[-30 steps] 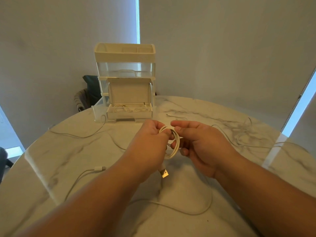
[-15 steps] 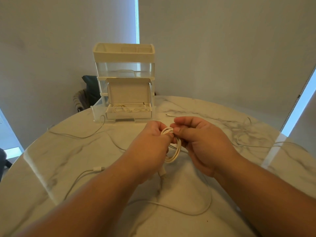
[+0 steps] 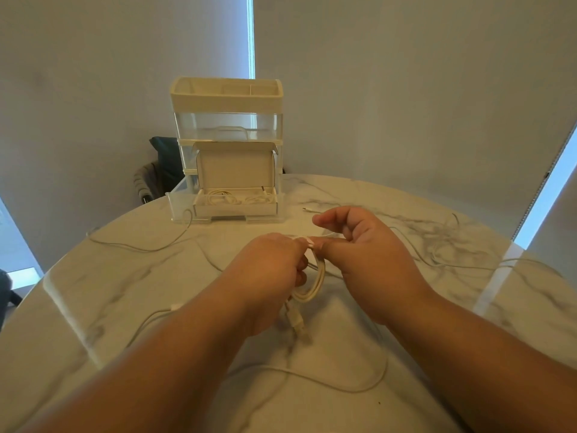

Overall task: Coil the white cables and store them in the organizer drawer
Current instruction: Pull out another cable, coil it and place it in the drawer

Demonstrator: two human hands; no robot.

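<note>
Head view: at centre, the left hand (image 3: 268, 273) grips a coiled white cable (image 3: 316, 285). The right hand (image 3: 365, 260), fingers curled, pinches the coil's top. At 12 o'clock stands the organizer (image 3: 228, 98), its open drawer (image 3: 177, 198) holding stored cables (image 3: 237, 200). Loose cables (image 3: 446, 242) lie at 3 o'clock.

A round table (image 3: 118, 295) with a white marble top and grey veins stood before plain pale grey walls (image 3: 93, 89). A narrow strip of daylight (image 3: 250, 35) ran down between them, and another strip (image 3: 544, 192) shone at the right. A dark chair (image 3: 162, 164) stood behind the table.
</note>
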